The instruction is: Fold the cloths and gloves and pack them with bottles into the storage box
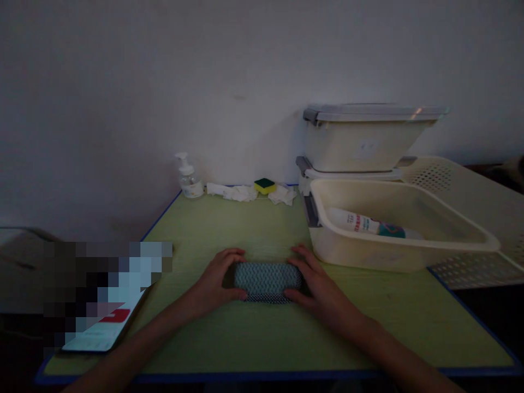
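Observation:
A grey-blue oblong case point(267, 279) with rounded ends and a woven-looking pattern lies lengthwise across the front middle of the table. At its left end is my left hand point(221, 278), fingers behind and thumb at the front edge. My right hand point(313, 281) closes around the other end in the same way, thumb low on the front. Both hands hold the case between them. A darker dotted band runs along its lower front side. What the case contains, if anything, cannot be seen.
The green table point(229, 229) has a blue edge. A lit tablet-like screen point(94, 333), partly pixelated, is at left. At the back are a pump bottle point(190, 183), crumpled tissues point(241, 192) and a sponge point(265, 186). An open bin point(368, 256) holding a bottle point(364, 222) and a lidded box point(360, 144) are right.

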`<state>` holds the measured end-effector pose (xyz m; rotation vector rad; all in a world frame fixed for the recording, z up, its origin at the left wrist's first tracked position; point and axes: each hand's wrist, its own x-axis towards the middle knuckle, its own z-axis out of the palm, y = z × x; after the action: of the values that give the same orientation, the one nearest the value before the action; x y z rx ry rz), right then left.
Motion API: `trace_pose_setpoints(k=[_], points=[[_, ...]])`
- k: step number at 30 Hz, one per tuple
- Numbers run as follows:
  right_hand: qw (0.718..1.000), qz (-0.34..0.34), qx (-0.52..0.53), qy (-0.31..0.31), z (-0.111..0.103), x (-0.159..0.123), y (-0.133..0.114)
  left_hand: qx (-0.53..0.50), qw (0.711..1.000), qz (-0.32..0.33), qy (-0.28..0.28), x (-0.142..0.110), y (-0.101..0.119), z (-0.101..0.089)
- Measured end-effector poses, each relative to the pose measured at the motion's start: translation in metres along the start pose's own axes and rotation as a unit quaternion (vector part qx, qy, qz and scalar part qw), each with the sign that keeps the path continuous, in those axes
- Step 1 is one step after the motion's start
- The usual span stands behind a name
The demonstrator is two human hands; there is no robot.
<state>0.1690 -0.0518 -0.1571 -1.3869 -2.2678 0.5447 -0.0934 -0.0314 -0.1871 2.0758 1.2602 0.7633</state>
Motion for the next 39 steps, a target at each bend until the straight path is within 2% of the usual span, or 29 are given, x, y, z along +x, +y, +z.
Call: trace_pose_setpoints(k=[3, 6, 11, 15, 18, 21, 24, 26, 28, 30, 34, 36, 39], points=[[1.0, 0.006, 0.019, 0.013, 0.0, 0.0, -0.003, -0.027, 0.999, -0.02, 0.019, 0.0, 0.003, 0.001], [0.997, -0.009, 0.056, 0.047, -0.001, -0.003, -0.006, -0.076, 0.996, -0.051, 0.011, -0.002, 0.01, 0.0], [0.996, -0.001, 0.086, 0.009, -0.007, -0.01, -0.014, -0.121, 0.989, -0.09, -0.009, -0.005, 0.027, -0.005], [0.995, -0.022, 0.1, 0.006, -0.011, -0.014, -0.018, -0.135, 0.987, -0.076, -0.035, -0.004, 0.036, -0.009], [0.994, -0.02, 0.104, 0.027, -0.016, -0.02, -0.02, -0.176, 0.98, -0.075, -0.047, 0.0, 0.042, -0.012], [0.99, -0.029, 0.109, 0.078, -0.026, -0.029, -0.022, -0.235, 0.965, -0.081, -0.081, 0.008, 0.059, -0.022], [0.974, -0.089, 0.096, 0.186, -0.051, -0.038, -0.028, -0.269, 0.956, -0.072, -0.093, 0.023, 0.089, -0.037], [0.954, -0.15, 0.063, 0.251, -0.077, -0.041, -0.035, -0.281, 0.955, -0.039, -0.081, 0.04, 0.115, -0.046], [0.946, -0.184, 0.024, 0.264, -0.109, -0.041, -0.042, -0.291, 0.955, -0.001, -0.059, 0.061, 0.141, -0.052], [0.943, -0.173, -0.037, 0.283, -0.141, -0.036, -0.044, -0.298, 0.953, 0.028, -0.039, 0.085, 0.165, -0.055], [0.961, -0.104, -0.035, 0.254, -0.189, -0.018, -0.025, -0.261, 0.964, 0.047, -0.026, 0.135, 0.195, -0.05], [0.975, -0.061, 0.0, 0.213, -0.201, -0.009, -0.005, -0.231, 0.97, 0.043, -0.06, 0.157, 0.201, -0.044], [0.984, 0.013, 0.055, 0.166, -0.206, 0.002, 0.023, -0.156, 0.978, 0.056, -0.126, 0.183, 0.202, -0.032]])
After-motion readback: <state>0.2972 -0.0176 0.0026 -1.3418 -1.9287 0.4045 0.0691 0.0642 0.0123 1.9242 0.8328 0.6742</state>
